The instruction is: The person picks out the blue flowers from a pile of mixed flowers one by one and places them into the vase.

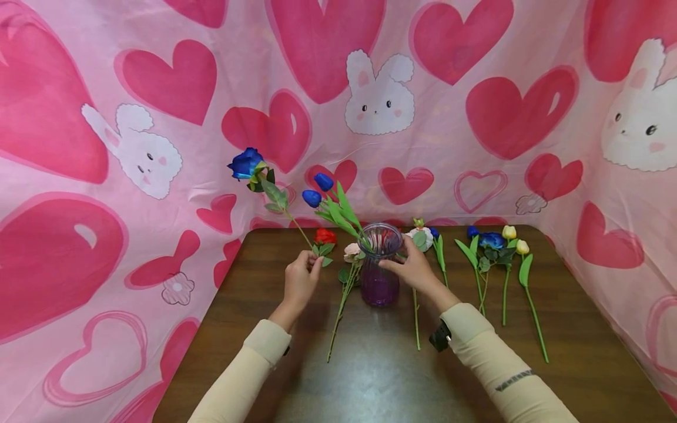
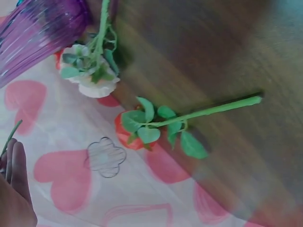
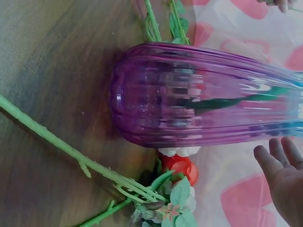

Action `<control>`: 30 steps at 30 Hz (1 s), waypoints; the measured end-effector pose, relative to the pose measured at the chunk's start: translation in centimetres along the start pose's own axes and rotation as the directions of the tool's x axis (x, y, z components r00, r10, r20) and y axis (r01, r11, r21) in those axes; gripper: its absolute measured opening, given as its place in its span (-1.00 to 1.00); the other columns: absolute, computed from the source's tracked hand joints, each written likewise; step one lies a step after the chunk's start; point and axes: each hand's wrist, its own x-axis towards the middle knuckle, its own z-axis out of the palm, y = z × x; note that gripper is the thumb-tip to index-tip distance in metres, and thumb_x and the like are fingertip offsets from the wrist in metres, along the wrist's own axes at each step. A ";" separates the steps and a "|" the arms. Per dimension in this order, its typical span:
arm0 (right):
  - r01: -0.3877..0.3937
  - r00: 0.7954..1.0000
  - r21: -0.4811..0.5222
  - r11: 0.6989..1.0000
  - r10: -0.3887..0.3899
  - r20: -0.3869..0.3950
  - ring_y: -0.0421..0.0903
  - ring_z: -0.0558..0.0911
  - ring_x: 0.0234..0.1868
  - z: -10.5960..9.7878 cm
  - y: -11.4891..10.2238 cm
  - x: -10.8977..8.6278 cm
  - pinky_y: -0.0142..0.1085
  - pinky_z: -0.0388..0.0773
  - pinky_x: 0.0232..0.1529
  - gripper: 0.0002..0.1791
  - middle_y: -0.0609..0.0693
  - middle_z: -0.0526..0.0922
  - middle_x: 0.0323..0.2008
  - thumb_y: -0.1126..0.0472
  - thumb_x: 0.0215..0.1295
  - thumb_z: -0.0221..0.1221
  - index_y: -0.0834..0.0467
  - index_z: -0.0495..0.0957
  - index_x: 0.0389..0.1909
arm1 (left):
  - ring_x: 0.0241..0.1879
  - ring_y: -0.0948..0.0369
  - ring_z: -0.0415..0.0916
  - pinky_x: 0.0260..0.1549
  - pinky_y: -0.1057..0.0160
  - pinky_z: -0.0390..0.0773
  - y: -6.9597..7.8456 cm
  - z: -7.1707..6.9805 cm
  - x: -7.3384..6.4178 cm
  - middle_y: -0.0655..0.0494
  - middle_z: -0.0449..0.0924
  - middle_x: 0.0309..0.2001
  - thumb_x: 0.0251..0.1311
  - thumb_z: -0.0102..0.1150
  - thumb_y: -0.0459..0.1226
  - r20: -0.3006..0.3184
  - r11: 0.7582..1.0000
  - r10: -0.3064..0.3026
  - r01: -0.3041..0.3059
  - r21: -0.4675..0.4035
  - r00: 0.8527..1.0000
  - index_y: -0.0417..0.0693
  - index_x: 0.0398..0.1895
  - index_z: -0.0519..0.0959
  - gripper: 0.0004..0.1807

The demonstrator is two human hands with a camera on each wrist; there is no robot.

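My left hand [image 1: 302, 276] pinches the stem of a long blue rose [image 1: 247, 164], whose bloom rises up and to the left. In the left wrist view, the fingers [image 2: 20, 172] show at the edge with a short piece of stem. A purple glass vase [image 1: 379, 285] stands upright on the table, with two blue tulips [image 1: 319, 189] leaning left out of its mouth. Beside the vase's neck is my right hand [image 1: 415, 267], its thumb in front of the glass. In the right wrist view its fingers [image 3: 279, 156] look fairly straight, close to the vase wall.
A red flower [image 1: 325, 236] and a pale pink rose [image 1: 351, 252] lie left of the vase on the wooden table [image 1: 359, 382]. To the right are a white rose [image 1: 420, 238], another blue rose [image 1: 492, 239] and yellow tulips [image 1: 522, 247]. A pink heart-print cloth [image 1: 328, 135] hangs behind.
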 end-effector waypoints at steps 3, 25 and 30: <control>-0.025 1.000 -0.022 0.999 0.024 -0.006 0.24 0.31 0.31 -0.4 0.8 0.3 0.12 0.26 0.26 -0.09 0.34 0.31 0.26 0.27 0.15 0.39 0.29 0.07 0.42 | -0.56 0.17 0.57 -0.57 0.19 0.60 0.5 -0.1 0.3 0.02 0.59 -0.54 0.06 0.40 -0.43 -0.014 0.999 0.037 -0.037 -0.004 0.999 -0.22 -0.41 0.51 -0.80; 0.239 0.962 -0.111 0.965 -0.251 -0.107 0.25 0.33 0.31 -2.3 -6.2 0.5 0.05 0.21 0.31 -0.22 0.36 0.34 0.26 0.42 0.14 0.34 0.42 0.17 0.34 | -0.56 0.28 0.54 -0.56 0.33 0.56 6.5 1.4 2.5 0.08 0.61 -0.51 0.14 0.36 -0.39 0.130 0.976 0.208 -0.197 -0.094 0.969 -0.18 -0.37 0.54 -0.86; 0.359 0.921 -0.092 0.929 -0.368 -0.124 0.29 0.43 0.20 -1.6 -9.0 0.0 0.10 0.32 0.21 -0.32 0.41 0.44 0.15 0.53 0.11 0.31 0.50 0.26 0.25 | -0.58 0.29 0.49 -0.58 0.36 0.52 7.5 2.2 2.6 0.11 0.59 -0.52 0.07 0.40 -0.42 0.141 0.956 0.284 -0.268 -0.117 0.949 -0.18 -0.36 0.53 -0.81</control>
